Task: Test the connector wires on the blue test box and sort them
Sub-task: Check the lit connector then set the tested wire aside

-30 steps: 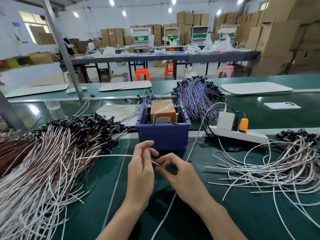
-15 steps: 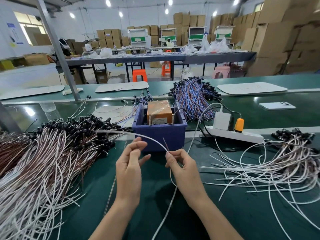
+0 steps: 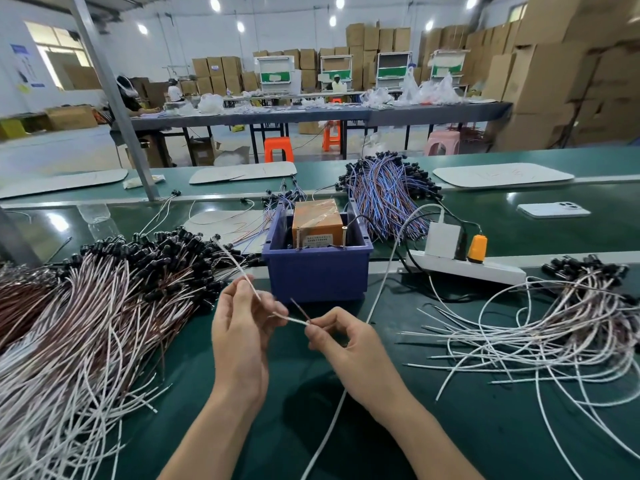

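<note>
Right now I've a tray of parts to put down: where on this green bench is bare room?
Best patch: the belt between the phone and the power strip. A narrower one lies between the right forearm and the right wire pile, with stray wires trailing in. Crowded: the left wire pile, and around the blue test box.

Two hands close together, near centre, both holding one wire [image 3: 292, 319].
The left hand [image 3: 242, 334] stands upright, its back toward the camera, fingers curled round the wire; the right hand [image 3: 346, 344], just right of it, pinches the wire between thumb and forefinger. Both bare forearms reach in from the near edge.
</note>
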